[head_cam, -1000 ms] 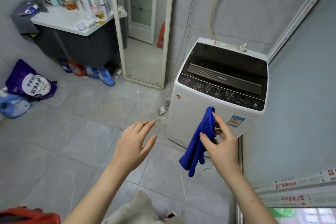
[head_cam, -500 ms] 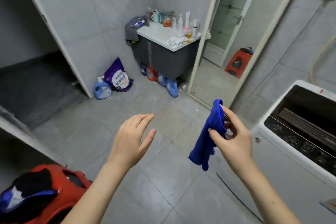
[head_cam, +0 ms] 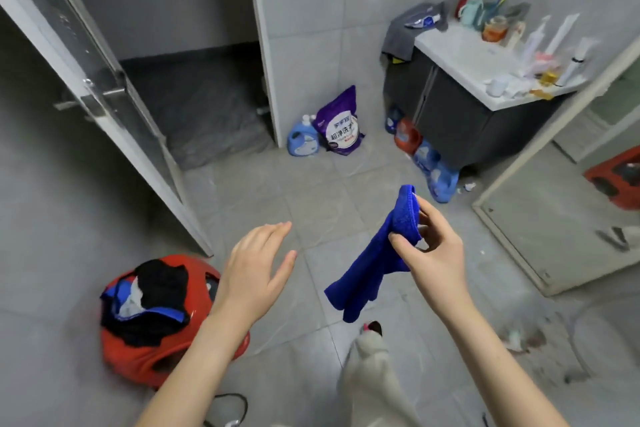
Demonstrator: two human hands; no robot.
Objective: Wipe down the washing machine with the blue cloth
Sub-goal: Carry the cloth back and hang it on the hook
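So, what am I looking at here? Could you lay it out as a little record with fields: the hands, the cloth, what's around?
right hand: pinches the blue cloth near its top; the rest hangs down
left hand: open, fingers straight, holds nothing
washing machine: not in view
floor, left: red basket with dark clothes in it
by the far wall: purple bag beside a blue bottle
right: dark cabinet under a white counter

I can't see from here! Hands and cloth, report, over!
Right hand pinching blue cloth, cloth hanging loose. Left hand open, empty. Washing machine not in view. Red basket on floor, left side.
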